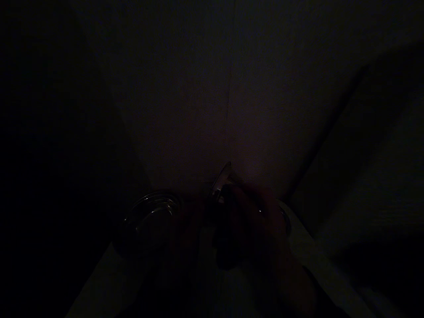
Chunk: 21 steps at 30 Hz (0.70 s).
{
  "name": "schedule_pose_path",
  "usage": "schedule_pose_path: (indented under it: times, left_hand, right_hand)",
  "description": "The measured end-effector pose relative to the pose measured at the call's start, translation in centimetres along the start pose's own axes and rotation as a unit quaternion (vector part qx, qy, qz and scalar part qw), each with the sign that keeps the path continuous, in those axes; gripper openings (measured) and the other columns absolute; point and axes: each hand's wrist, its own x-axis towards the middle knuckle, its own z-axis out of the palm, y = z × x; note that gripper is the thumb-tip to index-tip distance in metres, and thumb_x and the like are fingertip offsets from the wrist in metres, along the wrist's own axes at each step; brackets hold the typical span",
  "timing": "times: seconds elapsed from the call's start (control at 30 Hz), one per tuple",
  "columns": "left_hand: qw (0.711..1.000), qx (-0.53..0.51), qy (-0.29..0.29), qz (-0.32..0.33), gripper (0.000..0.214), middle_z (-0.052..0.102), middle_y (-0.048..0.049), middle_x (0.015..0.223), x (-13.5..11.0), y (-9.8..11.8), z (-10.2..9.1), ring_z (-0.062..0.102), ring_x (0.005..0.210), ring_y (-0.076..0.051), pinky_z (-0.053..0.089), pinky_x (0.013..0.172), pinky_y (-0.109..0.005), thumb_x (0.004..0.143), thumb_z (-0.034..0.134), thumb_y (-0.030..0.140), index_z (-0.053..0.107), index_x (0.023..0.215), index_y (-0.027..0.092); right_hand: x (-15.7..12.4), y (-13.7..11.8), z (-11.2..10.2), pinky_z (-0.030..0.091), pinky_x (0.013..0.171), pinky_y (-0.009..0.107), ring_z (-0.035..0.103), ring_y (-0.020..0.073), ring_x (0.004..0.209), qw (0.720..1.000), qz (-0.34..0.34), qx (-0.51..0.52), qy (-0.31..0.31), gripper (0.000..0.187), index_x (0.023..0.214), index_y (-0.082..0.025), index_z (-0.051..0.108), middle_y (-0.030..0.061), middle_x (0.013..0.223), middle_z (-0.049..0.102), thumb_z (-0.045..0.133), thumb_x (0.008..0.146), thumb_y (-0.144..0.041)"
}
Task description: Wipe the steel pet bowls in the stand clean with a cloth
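Observation:
The picture is very dark, so only outlines and glints show. My right hand [261,216] is closed around a tilted shiny piece with a thin pale rim [219,183], perhaps metal; its exact kind is unclear. Just left of it, my left hand [185,225] is a dim shape whose fingers are lost in the dark. Beside that hand sits a round, shiny metal bowl [152,205] with bright glints along its rim. Part of another shiny curved rim [286,221] shows past my right hand, mostly hidden by it.
A pale surface [308,256] lies under the hands and reaches toward the lower corners. Behind it rises a dim wall [185,110] with a thin vertical seam. A dark slanting edge [331,119] runs along the right.

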Motion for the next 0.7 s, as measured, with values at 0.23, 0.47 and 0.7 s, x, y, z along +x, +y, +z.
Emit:
schedule_pose_path:
  times: [0.23, 0.47, 0.7]
  left_hand:
    - [1.0, 0.0, 0.011, -0.001, 0.024, 0.071, -0.0036, 0.082, 0.2, 1.0, -0.2, 0.065, 0.082, -0.019, 0.053, 0.069, -0.029, 0.08, 0.065, 0.042, 0.068, 0.087, 0.019]
    - [1.0, -0.004, 0.008, -0.005, 0.023, 0.066, -0.0029, 0.079, 0.0, 0.7, 0.4, 0.061, 0.07, -0.012, 0.052, 0.065, -0.028, 0.086, 0.058, 0.037, 0.064, 0.085, 0.014]
    - [1.0, -0.011, 0.007, -0.01, 0.03, 0.061, -0.0077, 0.11, 0.4, 0.8, 0.4, 0.061, 0.091, -0.018, 0.053, 0.077, -0.036, 0.089, 0.054, 0.034, 0.058, 0.111, 0.015]
  right_hand:
    - [-0.3, -0.5, 0.2, 0.053, 0.067, 0.036, 0.054, 0.0221, 0.088, 0.999, -0.034, 0.027, 0.0, 0.026, 0.114, -0.01, 0.054, 0.0132, 0.104, 0.058, 0.05, 0.089, -0.016]
    - [0.1, 0.2, -0.1, 0.054, 0.067, 0.037, 0.055, 0.0222, 0.088, 1.0, -0.005, 0.006, 0.002, 0.026, 0.114, -0.012, 0.055, 0.013, 0.106, 0.058, 0.051, 0.089, -0.017]
    - [-0.1, -1.0, -0.1, 0.054, 0.067, 0.035, 0.056, 0.0209, 0.085, 0.998, -0.061, 0.023, 0.01, 0.022, 0.109, -0.01, 0.057, 0.0129, 0.099, 0.061, 0.05, 0.088, -0.013]
